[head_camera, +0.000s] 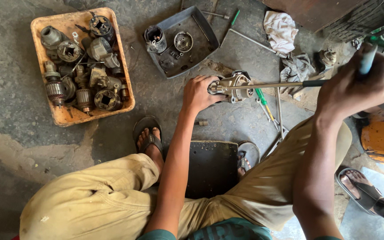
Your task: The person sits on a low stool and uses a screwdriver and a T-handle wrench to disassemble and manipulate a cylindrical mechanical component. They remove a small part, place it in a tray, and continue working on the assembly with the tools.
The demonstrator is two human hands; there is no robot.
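Note:
My left hand (199,92) presses down on a grey metal motor housing (238,84) that stands on the concrete floor between my feet. My right hand (356,84) is raised at the right and closed around the blue handle of a long screwdriver (263,86). Its thin metal shaft runs leftward and its tip meets the housing beside my left fingers.
An orange tray (63,116) of several greasy motor parts sits at the left. A grey tray (201,49) with small parts lies behind the housing. Rags (281,29), loose rods and a green-handled screwdriver (263,100) lie around. Another person's sandalled foot (361,186) is at the lower right.

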